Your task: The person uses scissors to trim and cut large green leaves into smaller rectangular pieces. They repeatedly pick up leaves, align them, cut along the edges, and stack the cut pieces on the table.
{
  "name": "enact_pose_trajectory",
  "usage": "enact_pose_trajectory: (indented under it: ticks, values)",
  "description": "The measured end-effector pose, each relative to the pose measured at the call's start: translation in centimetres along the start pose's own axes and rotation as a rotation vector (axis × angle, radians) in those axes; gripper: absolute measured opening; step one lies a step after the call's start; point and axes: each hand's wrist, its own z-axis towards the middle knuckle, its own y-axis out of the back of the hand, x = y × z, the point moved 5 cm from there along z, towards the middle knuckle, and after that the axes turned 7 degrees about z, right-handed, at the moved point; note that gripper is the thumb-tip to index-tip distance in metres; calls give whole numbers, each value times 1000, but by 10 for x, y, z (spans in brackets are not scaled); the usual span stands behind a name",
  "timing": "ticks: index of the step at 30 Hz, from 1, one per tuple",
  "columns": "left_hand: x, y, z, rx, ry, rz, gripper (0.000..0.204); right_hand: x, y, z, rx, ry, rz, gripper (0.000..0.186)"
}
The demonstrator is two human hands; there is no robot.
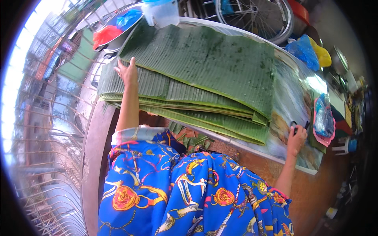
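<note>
The person at the counter with a glossy, marble-patterned top wears a blue garment printed with gold and white motifs and has both arms stretched well apart. Before them lies a stack of long, ribbed green banana leaves, spread across most of the counter, the layers fanned along the near side so that several pale green edges show, some overhanging. The left hand is at the stack's left end, thumb and fingers spread wide, right by the uppermost leaf's edge; from here I can't tell whether it presses on the leaf. The right hand is off beyond the stack's right end, fingers curled around a small black object, too small for me to identify. Just beside that hand sits a pink plastic tray with a crumpled blue plastic bag on it. At the far left stand a metal basin holding red and blue plastic bags and a translucent plastic tub. Behind the counter is a spoked wheel.
</note>
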Motion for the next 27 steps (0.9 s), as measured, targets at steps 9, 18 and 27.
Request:
enact_pose_trajectory:
  ticks: [9, 18, 27]
  values:
    - [43, -35, 71, 243, 319, -262, 37, -58, -16, 21, 233, -342, -14, 37]
    - [24, -25, 70, -187, 223, -656, 30, -75, -35, 51, 536, -359, -199, 47]
    - [-228, 116, -126, 142, -751, -430, 12, -73, -24, 37, 598, -386, -1, 42]
